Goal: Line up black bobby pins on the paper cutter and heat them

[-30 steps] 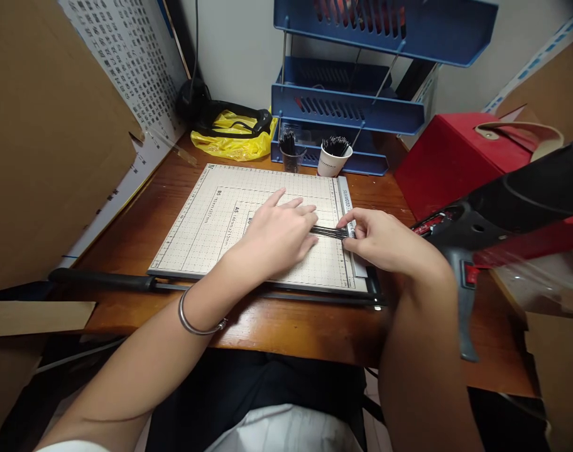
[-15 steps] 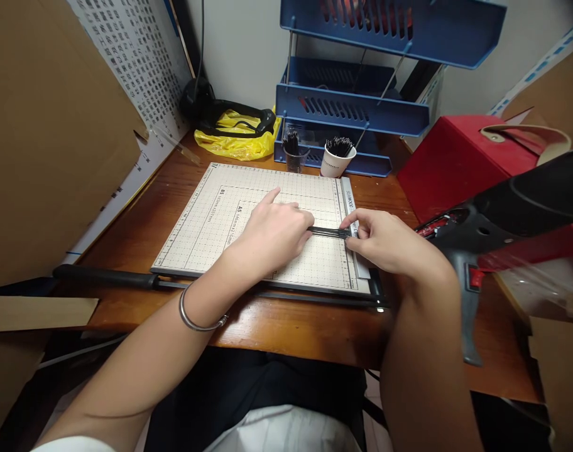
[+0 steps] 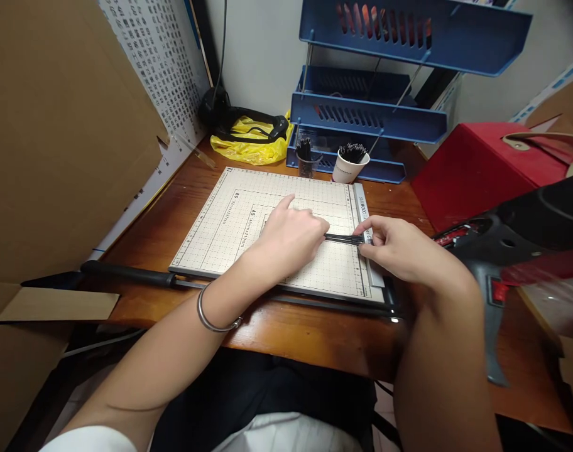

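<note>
A thin bundle of black wires lies across the gridded board of a paper cutter, reaching toward the metal guide strip on its right side. My left hand is closed on the bundle's left part, with one finger pointing away from the rest; the wires' far left ends are hidden under it. At the right ends, beside the guide strip, my right hand pinches the bundle between thumb and fingertips. The cutter's black-handled blade arm runs along the board's near edge, lowered.
Behind the board stand a clear cup and a white paper cup, both holding black wires. A blue tray rack rises behind them. To the right are a red box and a black-and-grey heat-gun-like tool. A yellow bag lies back left.
The whole view has shifted, so everything sits a little farther right and lower in the picture. Both hands keep their places on the wires, whose strands look slightly more spread.
</note>
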`<state>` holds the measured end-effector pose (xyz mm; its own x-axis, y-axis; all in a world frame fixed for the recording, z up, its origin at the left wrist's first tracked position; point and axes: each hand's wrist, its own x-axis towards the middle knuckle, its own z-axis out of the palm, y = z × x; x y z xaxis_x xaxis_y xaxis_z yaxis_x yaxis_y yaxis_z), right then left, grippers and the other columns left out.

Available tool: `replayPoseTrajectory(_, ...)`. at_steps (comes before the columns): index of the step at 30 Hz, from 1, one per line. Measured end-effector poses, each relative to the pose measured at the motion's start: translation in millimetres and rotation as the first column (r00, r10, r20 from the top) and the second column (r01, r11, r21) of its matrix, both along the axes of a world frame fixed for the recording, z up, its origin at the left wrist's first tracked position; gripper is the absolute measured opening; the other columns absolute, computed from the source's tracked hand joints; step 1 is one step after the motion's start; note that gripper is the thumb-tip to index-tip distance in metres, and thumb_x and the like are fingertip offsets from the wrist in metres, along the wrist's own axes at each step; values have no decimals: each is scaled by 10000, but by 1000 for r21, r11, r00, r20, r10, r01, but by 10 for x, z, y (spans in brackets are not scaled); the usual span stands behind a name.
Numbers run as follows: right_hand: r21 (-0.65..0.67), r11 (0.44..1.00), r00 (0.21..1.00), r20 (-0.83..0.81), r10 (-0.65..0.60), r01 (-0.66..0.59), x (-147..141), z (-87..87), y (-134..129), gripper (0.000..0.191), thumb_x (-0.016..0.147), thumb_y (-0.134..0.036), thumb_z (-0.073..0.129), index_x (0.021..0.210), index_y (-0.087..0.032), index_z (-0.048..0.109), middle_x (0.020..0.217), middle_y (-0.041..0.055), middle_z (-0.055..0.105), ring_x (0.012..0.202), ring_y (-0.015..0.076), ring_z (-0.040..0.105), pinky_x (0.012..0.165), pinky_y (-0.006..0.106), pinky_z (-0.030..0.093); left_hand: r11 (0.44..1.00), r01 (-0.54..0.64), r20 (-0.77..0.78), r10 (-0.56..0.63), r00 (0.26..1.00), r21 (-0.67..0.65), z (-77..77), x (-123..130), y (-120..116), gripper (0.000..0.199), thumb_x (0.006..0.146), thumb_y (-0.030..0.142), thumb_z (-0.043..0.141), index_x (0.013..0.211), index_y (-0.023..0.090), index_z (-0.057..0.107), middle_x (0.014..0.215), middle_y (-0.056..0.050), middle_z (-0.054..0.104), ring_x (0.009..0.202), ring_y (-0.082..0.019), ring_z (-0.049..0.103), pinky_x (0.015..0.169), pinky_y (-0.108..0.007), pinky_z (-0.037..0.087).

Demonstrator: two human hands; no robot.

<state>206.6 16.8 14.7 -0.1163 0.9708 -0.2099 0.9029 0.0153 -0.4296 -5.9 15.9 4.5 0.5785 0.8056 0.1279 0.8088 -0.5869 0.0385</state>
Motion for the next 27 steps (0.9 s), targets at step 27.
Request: replayPoseTrajectory(27,-3,1000,1000,1,-13,13,-33,53,-24,171,821,-194,638,982,-229,684,611,-57,538,579,140,509,587,290,349,1000,-23,-29,22,999,-14,42,30,-15,263,1010,214,508,966,174,765,1001,-95,806,981,-252,760,1170,-526,389)
